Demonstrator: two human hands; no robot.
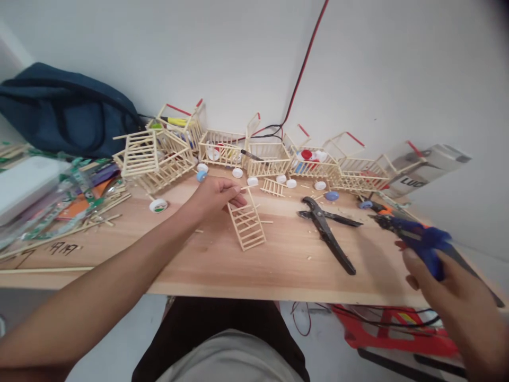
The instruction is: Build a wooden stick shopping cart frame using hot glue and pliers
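My left hand (222, 193) pinches the upper end of a small ladder-like frame of thin wooden sticks (247, 227), tilted over the table. My right hand (441, 281), at the right edge of the table, is wrapped round a blue glue gun (423, 241), slightly blurred, its dark nozzle pointing left. Black pliers (328, 233) lie with handles spread between my two hands. A smaller stick grid (273, 187) rests on the wood just beyond the frame.
Several stick-built carts with red handles (226, 148) line the wall, some holding bottle caps. White caps (158, 205) and a blue cap (331, 196) lie about. A blue bag (67, 111), a white box (29, 185) and loose sticks crowd the left. A plastic pouch (425, 170) leans at right.
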